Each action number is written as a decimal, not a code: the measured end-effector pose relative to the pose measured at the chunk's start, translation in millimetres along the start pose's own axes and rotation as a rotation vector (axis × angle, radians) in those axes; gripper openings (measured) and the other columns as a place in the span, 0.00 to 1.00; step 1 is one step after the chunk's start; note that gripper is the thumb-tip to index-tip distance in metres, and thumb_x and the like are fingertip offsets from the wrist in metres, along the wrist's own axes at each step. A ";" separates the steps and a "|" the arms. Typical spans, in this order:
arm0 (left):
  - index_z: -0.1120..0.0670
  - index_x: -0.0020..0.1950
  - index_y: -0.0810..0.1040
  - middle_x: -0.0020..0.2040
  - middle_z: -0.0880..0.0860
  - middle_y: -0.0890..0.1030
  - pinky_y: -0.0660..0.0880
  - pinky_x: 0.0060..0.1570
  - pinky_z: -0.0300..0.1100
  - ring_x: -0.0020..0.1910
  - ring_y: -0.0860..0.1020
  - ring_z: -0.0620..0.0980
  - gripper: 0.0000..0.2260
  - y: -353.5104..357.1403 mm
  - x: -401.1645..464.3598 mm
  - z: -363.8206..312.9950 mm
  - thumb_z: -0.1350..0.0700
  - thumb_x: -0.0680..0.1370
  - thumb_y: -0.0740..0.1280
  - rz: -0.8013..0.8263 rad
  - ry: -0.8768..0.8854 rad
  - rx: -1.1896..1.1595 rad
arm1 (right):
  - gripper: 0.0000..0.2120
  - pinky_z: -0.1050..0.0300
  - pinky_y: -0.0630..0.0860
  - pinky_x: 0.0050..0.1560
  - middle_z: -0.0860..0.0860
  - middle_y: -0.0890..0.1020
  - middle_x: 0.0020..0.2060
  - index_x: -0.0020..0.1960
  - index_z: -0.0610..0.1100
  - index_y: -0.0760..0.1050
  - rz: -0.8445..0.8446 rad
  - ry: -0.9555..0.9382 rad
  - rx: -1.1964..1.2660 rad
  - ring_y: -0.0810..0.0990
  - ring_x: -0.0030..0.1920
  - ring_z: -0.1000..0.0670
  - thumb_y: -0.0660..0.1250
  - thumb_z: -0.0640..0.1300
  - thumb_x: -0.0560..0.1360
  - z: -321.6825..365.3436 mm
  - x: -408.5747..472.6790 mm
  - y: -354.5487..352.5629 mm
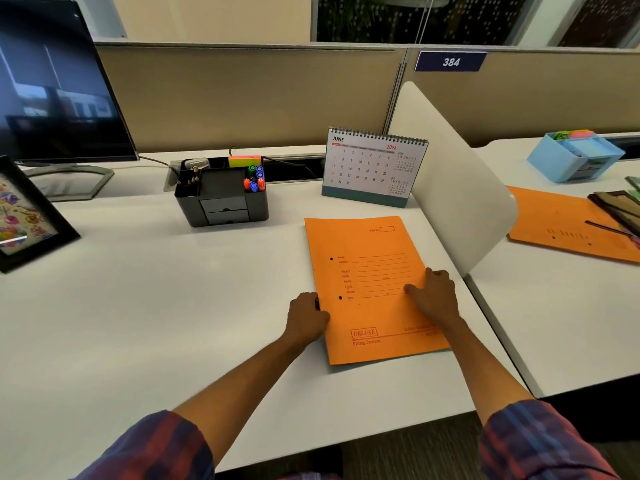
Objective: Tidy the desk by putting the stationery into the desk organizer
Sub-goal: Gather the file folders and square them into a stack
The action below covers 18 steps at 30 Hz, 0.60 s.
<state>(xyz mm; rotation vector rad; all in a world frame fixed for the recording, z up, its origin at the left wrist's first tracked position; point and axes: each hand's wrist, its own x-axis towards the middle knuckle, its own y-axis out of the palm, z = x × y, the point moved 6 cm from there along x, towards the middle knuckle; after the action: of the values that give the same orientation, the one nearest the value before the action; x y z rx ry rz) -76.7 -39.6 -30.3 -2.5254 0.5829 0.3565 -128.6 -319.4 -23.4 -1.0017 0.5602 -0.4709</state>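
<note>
Here, squaring the orange folder (374, 289): left hand (306, 318) curled gripping its edge, right hand (434, 294) pressing flat; best slid level, clear of the desk organizer (221, 195).

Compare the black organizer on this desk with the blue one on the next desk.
The black organizer is dark grey-black and stands near the monitor; the blue organizer is light blue and sits on the neighbouring desk beyond the white divider. The black one shows two front drawers and upright markers; the blue one shows neither clearly. Both hold bright sticky notes.
</note>
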 end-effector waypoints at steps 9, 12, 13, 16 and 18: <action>0.54 0.49 0.76 0.48 0.51 0.79 0.70 0.35 0.31 0.45 0.78 0.51 0.07 23.0 10.8 -16.0 0.66 0.76 0.66 0.034 0.022 -0.024 | 0.28 0.38 0.62 0.68 0.38 0.63 0.69 0.72 0.40 0.61 0.021 0.064 -0.255 0.62 0.70 0.36 0.59 0.55 0.79 -14.5 12.3 -7.0; 0.58 0.55 0.80 0.47 0.50 0.80 0.70 0.35 0.30 0.45 0.79 0.50 0.10 29.5 13.5 -22.0 0.67 0.76 0.67 0.050 0.036 -0.037 | 0.25 0.40 0.67 0.66 0.37 0.66 0.67 0.73 0.43 0.62 -0.066 0.024 -0.302 0.66 0.67 0.36 0.59 0.51 0.79 -14.5 13.5 -15.5; 0.59 0.57 0.80 0.48 0.50 0.80 0.70 0.35 0.29 0.45 0.79 0.49 0.11 31.8 14.5 -24.0 0.67 0.76 0.67 0.055 0.042 -0.040 | 0.24 0.41 0.69 0.63 0.38 0.68 0.65 0.73 0.44 0.63 -0.107 -0.008 -0.322 0.69 0.64 0.36 0.59 0.49 0.80 -14.2 13.7 -17.6; 0.60 0.57 0.80 0.49 0.52 0.81 0.72 0.36 0.30 0.45 0.79 0.49 0.12 37.6 17.2 -29.0 0.67 0.75 0.67 0.063 0.053 -0.038 | 0.19 0.44 0.73 0.56 0.39 0.74 0.59 0.69 0.46 0.70 -0.156 -0.072 -0.383 0.75 0.57 0.38 0.58 0.46 0.79 -16.3 15.0 -18.1; 0.60 0.58 0.80 0.50 0.53 0.82 0.72 0.37 0.30 0.45 0.79 0.50 0.12 40.9 18.5 -31.4 0.66 0.76 0.67 0.068 0.056 -0.031 | 0.17 0.46 0.74 0.52 0.40 0.77 0.56 0.65 0.45 0.73 -0.158 -0.087 -0.396 0.76 0.53 0.38 0.58 0.46 0.78 -18.9 17.9 -16.9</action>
<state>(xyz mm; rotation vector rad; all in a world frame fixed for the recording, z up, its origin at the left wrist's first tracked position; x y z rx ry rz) -75.6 -94.3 -28.3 -2.5572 0.6911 0.3231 -128.8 -350.2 -20.4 -1.4467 0.5077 -0.4628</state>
